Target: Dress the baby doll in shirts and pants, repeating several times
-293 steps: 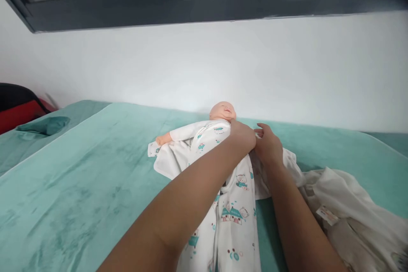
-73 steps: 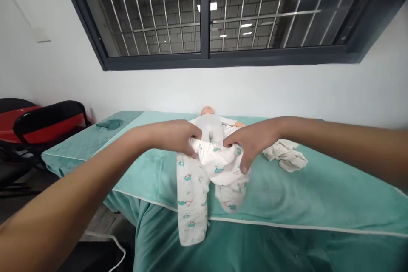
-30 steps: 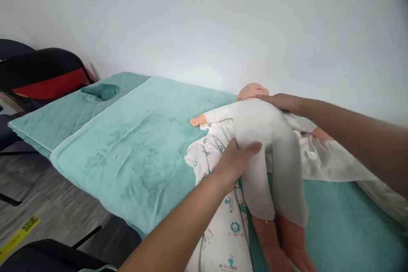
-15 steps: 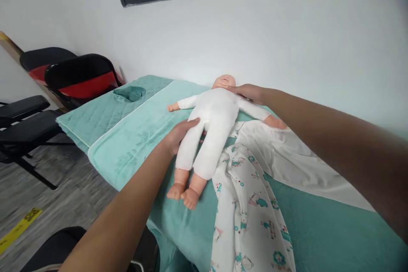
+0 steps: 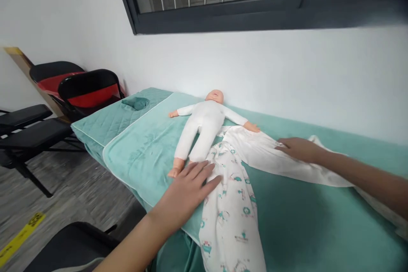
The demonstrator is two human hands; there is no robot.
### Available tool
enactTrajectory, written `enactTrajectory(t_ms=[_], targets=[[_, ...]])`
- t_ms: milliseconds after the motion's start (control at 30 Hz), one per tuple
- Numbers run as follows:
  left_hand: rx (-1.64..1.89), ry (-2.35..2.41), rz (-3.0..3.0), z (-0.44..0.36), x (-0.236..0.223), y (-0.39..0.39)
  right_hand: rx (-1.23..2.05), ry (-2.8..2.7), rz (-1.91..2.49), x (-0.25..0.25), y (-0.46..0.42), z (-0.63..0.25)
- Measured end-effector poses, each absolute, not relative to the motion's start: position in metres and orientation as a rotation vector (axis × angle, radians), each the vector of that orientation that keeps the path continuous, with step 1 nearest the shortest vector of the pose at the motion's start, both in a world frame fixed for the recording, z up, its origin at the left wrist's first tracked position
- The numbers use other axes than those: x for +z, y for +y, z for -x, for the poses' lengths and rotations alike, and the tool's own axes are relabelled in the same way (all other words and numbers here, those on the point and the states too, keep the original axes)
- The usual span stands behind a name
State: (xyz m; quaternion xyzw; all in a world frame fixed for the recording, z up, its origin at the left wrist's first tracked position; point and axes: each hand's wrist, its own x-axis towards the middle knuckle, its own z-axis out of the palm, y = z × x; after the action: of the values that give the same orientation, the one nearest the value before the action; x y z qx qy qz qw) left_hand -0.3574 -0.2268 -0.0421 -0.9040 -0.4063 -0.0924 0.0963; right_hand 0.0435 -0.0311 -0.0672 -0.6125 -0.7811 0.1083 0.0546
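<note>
A baby doll [image 5: 207, 117] in a white cloth body lies on its back, arms spread, head by the wall. My left hand [image 5: 188, 187] is open, fingers spread, above the doll's feet and the edge of a white printed cloth [image 5: 231, 216]. One foot is hidden behind this hand. My right hand [image 5: 299, 149] is open, its fingers stretched out to the left over a plain white cloth [image 5: 255, 148]. Whether it touches the cloth I cannot tell. The doll's hand on the right lies at the plain cloth's upper edge.
The green padded bed [image 5: 137, 161] stands against the white wall, with a face hole [image 5: 136, 103] at its left end. Black folding chairs [image 5: 91, 89] stand to the left. A black seat [image 5: 70, 248] is at lower left. Above the bed is a dark-framed window [image 5: 210, 21].
Both hands have let go of the doll. My left hand has moved down towards its feet, my right hand to the right over the plain cloth. The view has tilted up.
</note>
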Motion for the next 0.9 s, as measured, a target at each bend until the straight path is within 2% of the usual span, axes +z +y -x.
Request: enactTrajectory(t_ms=[100, 300, 400, 467, 567, 633, 700, 767, 900], targets=[[-0.301, -1.273, 2.564, 0.327, -0.053, -0.227, 0.380, -2.651, 1.657, -0.061, -0.105, -0.016], [-0.484, -1.269, 2.596, 0.249, -0.040, -0.224, 0.237, -2.967, 0.855, -0.022, -0.246, 0.043], [-0.567, -1.461, 2.798, 0.219, -0.025, -0.234, 0.296, -2.893, 0.937, -0.014, -0.273, 0.027], [-0.860, -1.780, 2.803, 0.202, -0.013, -0.242, 0.404, -2.700, 1.232, -0.014, -0.275, 0.003], [-1.538, -2.119, 2.560, 0.173, 0.005, -0.253, 0.571, -2.331, 1.602, -0.019, -0.265, -0.032], [-1.868, -2.216, 2.392, 0.151, 0.015, -0.258, 0.733, -2.172, 1.583, -0.023, -0.258, -0.046], [-2.054, -2.244, 2.361, 0.130, 0.017, -0.261, 0.935, -2.046, 1.398, -0.026, -0.253, -0.053], [-2.103, -2.148, 2.543, 0.116, 0.010, -0.261, 1.116, -1.894, 1.225, -0.029, -0.250, -0.055], [-1.778, -1.821, 2.978, 0.108, -0.025, -0.254, 1.354, -1.489, 1.040, -0.042, -0.244, -0.051]])
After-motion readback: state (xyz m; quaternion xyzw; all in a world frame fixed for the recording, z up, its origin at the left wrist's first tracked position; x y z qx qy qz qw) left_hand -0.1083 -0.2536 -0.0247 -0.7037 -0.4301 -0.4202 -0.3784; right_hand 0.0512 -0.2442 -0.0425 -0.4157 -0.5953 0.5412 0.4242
